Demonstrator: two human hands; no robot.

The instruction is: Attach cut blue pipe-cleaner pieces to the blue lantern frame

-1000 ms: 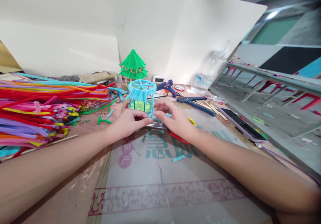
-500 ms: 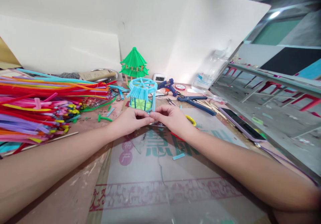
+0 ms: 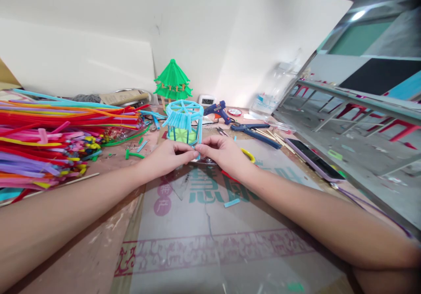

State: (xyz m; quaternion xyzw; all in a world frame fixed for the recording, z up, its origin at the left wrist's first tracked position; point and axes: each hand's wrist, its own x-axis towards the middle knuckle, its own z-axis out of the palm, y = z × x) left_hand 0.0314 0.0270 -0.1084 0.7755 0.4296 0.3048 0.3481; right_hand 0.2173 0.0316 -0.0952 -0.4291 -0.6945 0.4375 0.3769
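A small light-blue pavilion (image 3: 183, 122) made of pipe cleaners stands on the table just beyond my hands. My left hand (image 3: 167, 155) and my right hand (image 3: 221, 150) meet fingertip to fingertip at its front right corner, both pinched on a short light-blue pipe cleaner piece at the pavilion's base. A finished green pavilion (image 3: 172, 83) stands behind it near the white wall.
A big pile of coloured pipe cleaners (image 3: 49, 131) fills the left. A blue glue gun (image 3: 217, 109), blue pliers (image 3: 255, 132), wooden sticks, a phone (image 3: 314, 159), a small digital clock (image 3: 207, 101) and cut blue scraps (image 3: 232, 203) lie around on a printed sheet (image 3: 210, 241).
My right hand's fingers, spread a second ago, have closed and come together with my left hand's fingertips at the pavilion's base. The view has shifted slightly.
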